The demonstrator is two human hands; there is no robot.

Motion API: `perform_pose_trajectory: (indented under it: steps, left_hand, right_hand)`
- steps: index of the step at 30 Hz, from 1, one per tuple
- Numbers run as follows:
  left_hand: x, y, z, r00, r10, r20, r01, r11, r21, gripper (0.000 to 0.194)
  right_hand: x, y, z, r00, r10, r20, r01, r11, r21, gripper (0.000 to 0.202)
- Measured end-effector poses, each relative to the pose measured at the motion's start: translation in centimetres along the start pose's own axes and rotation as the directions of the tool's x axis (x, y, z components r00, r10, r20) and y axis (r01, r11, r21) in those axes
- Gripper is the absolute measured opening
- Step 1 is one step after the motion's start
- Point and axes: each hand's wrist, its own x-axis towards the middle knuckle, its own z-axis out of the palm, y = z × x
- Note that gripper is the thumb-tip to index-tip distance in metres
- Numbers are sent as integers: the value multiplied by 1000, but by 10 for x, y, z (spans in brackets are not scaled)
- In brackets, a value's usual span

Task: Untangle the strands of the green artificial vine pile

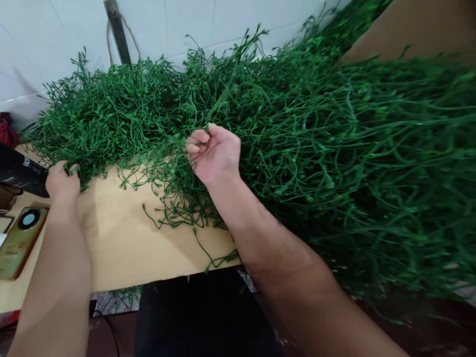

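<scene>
Looking across the tabletop [119,243], we see our left hand [63,182] at ten o'clock and our right hand [218,154] at twelve, both curled; we cannot tell whether either grips anything. Touching both, the heap of green stems [290,129] spreads beyond, long axis running nine to three o'clock, its bulk nearer our right hand.

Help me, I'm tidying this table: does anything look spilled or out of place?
Yes: a few loose green strands lie near the front edge of the table, outside the thick heap. More green bits show below it, possibly fallen. They look odd because most is bunched together.
</scene>
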Motion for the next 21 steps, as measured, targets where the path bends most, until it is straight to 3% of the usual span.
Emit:
perform_pose_trajectory:
  steps: [3,9,11,13,15,17,19,21]
  left_hand:
    - [-2,10,-1,989,102,-106,-90,990,111,51]
    - [-29,63,-19,940,317,-125,-292,939,183,90]
    - [-38,74,-24,936,351,-7,-342,916,207,94]
    - [-45,79,-24,917,332,219,-383,887,258,90]
    - [-46,78,-22,847,270,458,-430,854,293,84]
    - [-43,72,-22,763,244,599,-466,850,247,84]
    - [-39,67,-27,727,335,599,-486,867,106,80]
    - [-37,66,-34,742,473,475,-487,868,-102,67]
  right_hand:
    - [-7,3,6,998,54,37,-56,996,68,33]
    - [-19,4,15,991,68,118,-71,997,25,30]
    - [-20,7,16,989,46,137,-43,999,-25,30]
    - [-20,10,16,988,17,152,-8,998,-59,31]
    - [-19,13,15,989,-4,147,14,998,-66,31]
    - [-17,15,14,993,-7,116,14,998,-58,31]
    - [-14,15,12,997,-7,72,10,999,-43,30]
    - [-10,15,10,999,-6,38,7,1000,-25,30]
